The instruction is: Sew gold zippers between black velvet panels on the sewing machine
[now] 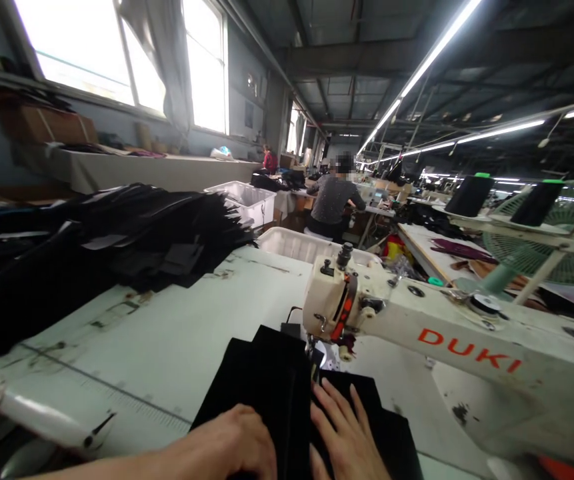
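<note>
Black fabric [271, 387] lies under the head of a white sewing machine [331, 307], with stepped edges to the left and right of the needle area. On its left part rests my left hand [239, 440], fingers curled down and closed against the cloth; whether they pinch it is hidden. My right hand [341, 427] lies flat on the fabric just in front of the presser foot, its fingers spread. A small light shines beside the needle.
A large pile of black cut pieces [167, 233] covers the table's left back. Behind the table stand white plastic bins [287, 243]. Thread cones [469, 195] and a green fan [541, 247] are at the right. Farther off, a person [331, 203] sits at another table.
</note>
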{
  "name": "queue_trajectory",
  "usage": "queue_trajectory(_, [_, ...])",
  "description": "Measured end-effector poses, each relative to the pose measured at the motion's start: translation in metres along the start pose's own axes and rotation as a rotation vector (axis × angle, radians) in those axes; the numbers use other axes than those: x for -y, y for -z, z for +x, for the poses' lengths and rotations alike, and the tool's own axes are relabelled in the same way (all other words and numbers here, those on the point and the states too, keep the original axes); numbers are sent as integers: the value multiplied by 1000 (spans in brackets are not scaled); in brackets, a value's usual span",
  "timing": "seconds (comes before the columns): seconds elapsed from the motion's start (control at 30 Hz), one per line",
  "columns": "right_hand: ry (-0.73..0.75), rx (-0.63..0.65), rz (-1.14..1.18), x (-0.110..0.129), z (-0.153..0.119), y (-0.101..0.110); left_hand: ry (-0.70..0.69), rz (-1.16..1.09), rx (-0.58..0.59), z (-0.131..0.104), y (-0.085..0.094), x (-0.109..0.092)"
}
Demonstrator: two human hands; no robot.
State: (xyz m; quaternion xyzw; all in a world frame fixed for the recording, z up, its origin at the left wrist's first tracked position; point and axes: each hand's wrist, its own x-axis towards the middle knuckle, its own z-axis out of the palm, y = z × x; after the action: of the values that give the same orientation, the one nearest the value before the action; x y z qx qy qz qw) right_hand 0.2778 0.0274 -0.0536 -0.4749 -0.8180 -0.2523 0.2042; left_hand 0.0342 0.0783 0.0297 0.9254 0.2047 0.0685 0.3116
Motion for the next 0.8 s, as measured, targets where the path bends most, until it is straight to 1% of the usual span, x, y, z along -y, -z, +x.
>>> queue_trajectory(0.07, [12,-15,-2,-2,-2,-2,77,37,-166,13,-4,10])
queue_trajectory(0.1, [16,-16,-5,-2,-3,-3,102,84,-216,18,-8,15])
queue_trajectory(0.13, [23,-14,-10,-3,-4,-5,108,132,-215,23,-13,20])
queue_trajectory(0.17, [30,-11,-14,-4,-5,-6,101,169,-178,27,-18,24])
queue_trajectory(0.23, [26,-9,-11,-5,-6,-7,78,205,-66,31,-24,28])
queue_trajectory(0.27, [9,-19,-6,-7,-6,-7,69,212,-26,32,-24,28])
queue_trajectory(0.33, [-29,-47,15,-10,-5,-7,56,218,15,32,-20,26])
queue_trajectory(0.4, [-33,-54,38,-13,-3,-6,36,208,15,31,-15,24])
queue_trajectory(0.53, [-28,-10,92,-19,7,-5,5,183,-9,29,-10,25])
queue_trajectory(0.67, [-69,1,62,-22,18,-8,-4,177,-10,36,-7,33])
queue_trajectory(0.8, [-41,23,28,-27,23,-13,-28,163,-27,44,-3,38])
